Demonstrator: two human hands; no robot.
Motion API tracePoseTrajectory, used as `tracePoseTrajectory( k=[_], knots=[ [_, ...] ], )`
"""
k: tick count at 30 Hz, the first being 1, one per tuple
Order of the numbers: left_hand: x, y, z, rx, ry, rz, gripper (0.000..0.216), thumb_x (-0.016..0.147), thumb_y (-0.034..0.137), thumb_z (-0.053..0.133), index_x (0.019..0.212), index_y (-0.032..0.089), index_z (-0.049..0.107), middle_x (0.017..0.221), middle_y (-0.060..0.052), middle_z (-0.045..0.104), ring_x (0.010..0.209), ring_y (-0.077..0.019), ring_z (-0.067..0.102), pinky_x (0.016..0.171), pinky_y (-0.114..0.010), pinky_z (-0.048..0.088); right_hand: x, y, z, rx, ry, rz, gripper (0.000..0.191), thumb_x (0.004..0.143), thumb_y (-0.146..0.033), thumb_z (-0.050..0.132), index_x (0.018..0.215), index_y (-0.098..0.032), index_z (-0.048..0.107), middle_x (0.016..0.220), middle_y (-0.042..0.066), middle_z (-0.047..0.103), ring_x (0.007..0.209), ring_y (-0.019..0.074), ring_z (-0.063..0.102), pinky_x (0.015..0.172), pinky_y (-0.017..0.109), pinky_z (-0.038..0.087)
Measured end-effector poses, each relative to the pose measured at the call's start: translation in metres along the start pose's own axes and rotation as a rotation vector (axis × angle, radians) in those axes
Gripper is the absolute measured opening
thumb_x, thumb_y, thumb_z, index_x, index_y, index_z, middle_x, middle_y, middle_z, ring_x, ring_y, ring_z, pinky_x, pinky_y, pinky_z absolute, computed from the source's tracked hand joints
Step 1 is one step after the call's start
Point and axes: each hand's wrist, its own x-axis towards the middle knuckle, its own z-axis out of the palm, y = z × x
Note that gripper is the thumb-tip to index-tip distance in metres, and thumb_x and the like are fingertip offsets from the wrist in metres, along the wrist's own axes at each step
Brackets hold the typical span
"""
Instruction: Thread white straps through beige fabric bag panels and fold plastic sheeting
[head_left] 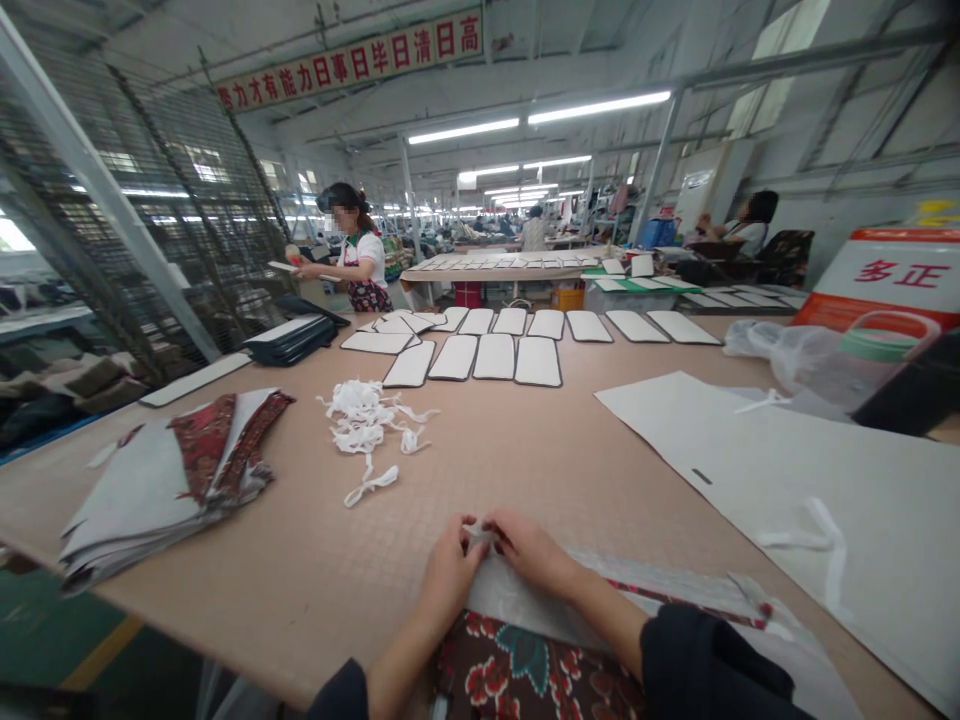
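Near the table's front edge, my left hand (451, 565) and my right hand (531, 548) almost meet, fingertips pinched on the far edge of a thin whitish fabric sheet (499, 592). What exactly lies between the fingertips is partly hidden. Closer to me, dark brown fabric with red and teal flowers (525, 665) lies against the sheet, beneath my right forearm. A red patterned strip (690, 600) shows along the pale layers on the right. Beyond my hands is a loose pile of white ties (364, 415), one knotted in a bow.
White dark-edged panels (456, 356) lie in rows across the table (300, 560). Stacked grey and floral fabric (150, 490) sits left, a large white sheet (795, 480) right. A plastic bag (780, 355) is at far right. A person (360, 255) stands beyond the table, holding a panel.
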Motion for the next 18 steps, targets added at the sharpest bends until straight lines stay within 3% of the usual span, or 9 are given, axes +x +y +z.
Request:
tracePoseTrajectory(
  k=[3,6,11,18],
  knots=[
    [-0.005,0.000,-0.001,0.169,0.093,0.077,0.023,0.073,0.023,0.056,0.094,0.014,0.051,0.081,-0.003,0.057,0.076,-0.0164,0.053,0.070,-0.027,0.039,0.003,0.004,-0.002,-0.132,-0.048,-0.037,0.021,0.074,-0.007,0.044,0.088,-0.016,0.057,0.088,0.004,0.058,0.086,0.0156,0.052,0.077,0.025,0.041],
    [-0.012,0.002,-0.004,0.395,0.133,0.270,0.006,0.077,0.018,0.054,0.082,0.016,0.055,0.087,-0.005,0.057,0.085,-0.0186,0.051,0.075,-0.031,0.037,0.008,0.005,-0.004,-0.178,-0.082,-0.035,0.017,0.077,-0.008,0.044,0.081,-0.015,0.059,0.083,0.003,0.056,0.082,0.0144,0.051,0.074,0.023,0.040],
    [-0.017,-0.001,-0.003,0.644,0.015,0.537,0.008,0.083,0.021,0.051,0.081,0.021,0.059,0.086,-0.001,0.058,0.084,-0.0180,0.049,0.077,-0.034,0.035,0.015,0.006,-0.004,-0.199,-0.129,-0.011,0.021,0.079,-0.010,0.042,0.077,-0.016,0.062,0.081,0.003,0.056,0.079,0.0133,0.052,0.071,0.021,0.039],
    [-0.021,0.009,-0.004,0.830,-0.105,0.592,0.021,0.084,0.013,0.044,0.102,0.016,0.055,0.092,-0.006,0.057,0.085,-0.0194,0.048,0.077,-0.034,0.037,0.024,0.008,0.000,-0.259,-0.172,0.066,0.015,0.074,-0.011,0.046,0.077,-0.016,0.060,0.084,0.004,0.057,0.073,0.0145,0.051,0.065,0.023,0.038]
  ],
)
